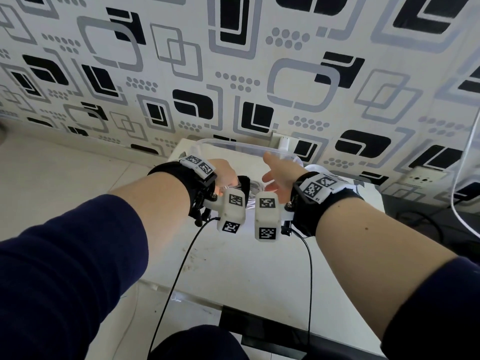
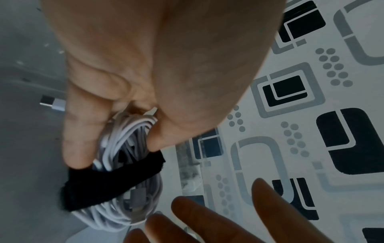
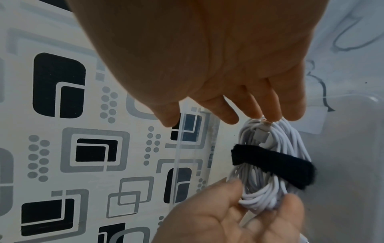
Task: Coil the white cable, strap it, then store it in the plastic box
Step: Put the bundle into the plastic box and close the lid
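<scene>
While my left hand (image 2: pixel 133 85) pinches the strapped cable (image 3: pixel 268 172) | right hand (image 3: pixel 218 69) spread beside it | box (image 1: pixel 233 146) at table's far edge

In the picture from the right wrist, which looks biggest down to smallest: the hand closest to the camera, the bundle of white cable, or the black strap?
Largest to smallest as they look there:
1. right hand, swollen by its nearness to the camera
2. coiled white cable
3. black strap wrapped round the coil

The left hand holds the coil's end.
</scene>
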